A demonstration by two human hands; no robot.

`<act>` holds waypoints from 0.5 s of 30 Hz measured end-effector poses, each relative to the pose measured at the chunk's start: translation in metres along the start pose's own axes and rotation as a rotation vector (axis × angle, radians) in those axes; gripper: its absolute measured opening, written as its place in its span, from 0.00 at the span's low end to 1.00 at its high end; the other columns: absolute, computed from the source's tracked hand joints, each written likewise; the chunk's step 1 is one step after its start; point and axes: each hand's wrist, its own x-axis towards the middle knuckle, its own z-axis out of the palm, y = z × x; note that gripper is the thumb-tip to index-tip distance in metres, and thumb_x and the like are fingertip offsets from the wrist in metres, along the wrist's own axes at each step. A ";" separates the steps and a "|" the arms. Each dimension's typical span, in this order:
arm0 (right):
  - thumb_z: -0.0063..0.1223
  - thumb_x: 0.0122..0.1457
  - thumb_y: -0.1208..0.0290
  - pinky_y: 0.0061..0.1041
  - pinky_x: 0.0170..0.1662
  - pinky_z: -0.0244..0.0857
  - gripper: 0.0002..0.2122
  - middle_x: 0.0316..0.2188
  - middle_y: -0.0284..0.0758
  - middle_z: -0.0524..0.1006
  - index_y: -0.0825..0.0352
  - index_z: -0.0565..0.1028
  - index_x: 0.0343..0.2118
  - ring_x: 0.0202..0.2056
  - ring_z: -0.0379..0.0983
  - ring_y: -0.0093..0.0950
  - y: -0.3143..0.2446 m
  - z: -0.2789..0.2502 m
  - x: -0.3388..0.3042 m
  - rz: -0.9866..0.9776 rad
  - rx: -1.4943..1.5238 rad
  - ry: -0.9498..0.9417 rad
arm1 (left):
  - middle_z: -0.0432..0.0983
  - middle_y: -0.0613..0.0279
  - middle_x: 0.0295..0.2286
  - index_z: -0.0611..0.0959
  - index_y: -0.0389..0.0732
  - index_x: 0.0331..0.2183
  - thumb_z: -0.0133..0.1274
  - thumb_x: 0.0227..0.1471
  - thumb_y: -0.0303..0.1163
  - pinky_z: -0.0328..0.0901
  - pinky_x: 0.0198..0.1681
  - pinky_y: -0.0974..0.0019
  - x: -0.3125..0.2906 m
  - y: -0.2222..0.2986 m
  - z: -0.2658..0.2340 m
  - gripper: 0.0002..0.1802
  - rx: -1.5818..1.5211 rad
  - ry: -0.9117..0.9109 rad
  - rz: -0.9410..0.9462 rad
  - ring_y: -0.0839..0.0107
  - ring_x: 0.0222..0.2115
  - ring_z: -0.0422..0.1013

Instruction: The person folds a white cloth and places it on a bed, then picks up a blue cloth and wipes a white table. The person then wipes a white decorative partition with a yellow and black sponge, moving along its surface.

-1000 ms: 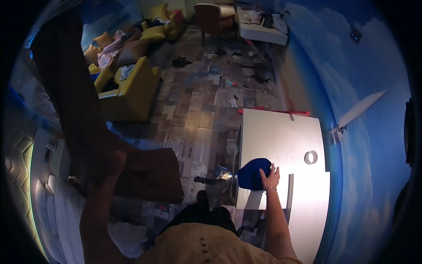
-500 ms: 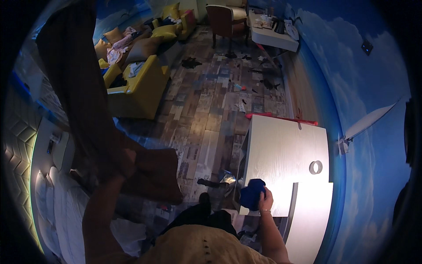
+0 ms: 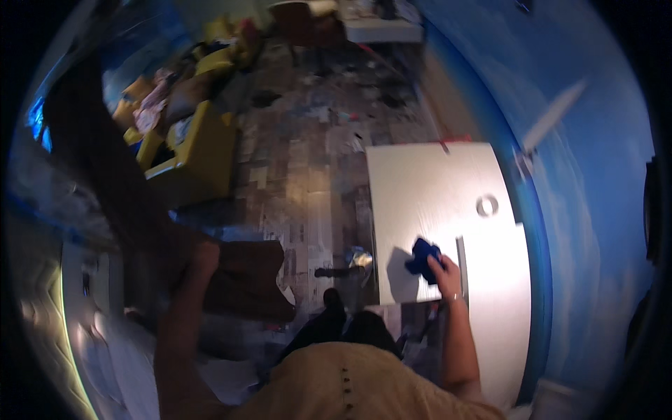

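My left hand (image 3: 203,262) is closed around a long dark brown cloth (image 3: 248,276). One stretch of it rises toward the upper left, and a wide end hangs on the right side of my fist. In my right hand (image 3: 448,274) is a crumpled dark blue cloth (image 3: 423,260), pinched between thumb and fingers. It is above the near part of a white tabletop (image 3: 406,171) and throws a shadow there. Farther back on that top lies a grey ring (image 3: 487,205), perhaps a roll of tape. The picture is blurred by motion, so finer detail of both cloths is lost.
A yellow armchair (image 3: 203,150) and a sofa heaped with cushions and clothes stand at the far left. Dark scraps lie on the patchwork wood floor (image 3: 301,175). A chair (image 3: 304,24) and a white desk (image 3: 385,31) are at the back. Along the right runs a blue painted wall (image 3: 588,203).
My right hand has carried the blue cloth rightward and farther over the white tabletop. The whole view has shifted, and my left hand still grips the brown cloth.
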 end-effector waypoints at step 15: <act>0.54 0.53 0.59 0.31 0.40 0.67 0.16 0.34 0.42 0.76 0.66 0.75 0.37 0.36 0.74 0.37 0.021 0.036 -0.080 -0.073 -0.347 0.260 | 0.71 0.52 0.35 0.75 0.39 0.36 0.57 0.41 0.32 0.63 0.42 0.56 0.026 0.081 -0.081 0.17 -0.220 0.272 0.567 0.55 0.38 0.69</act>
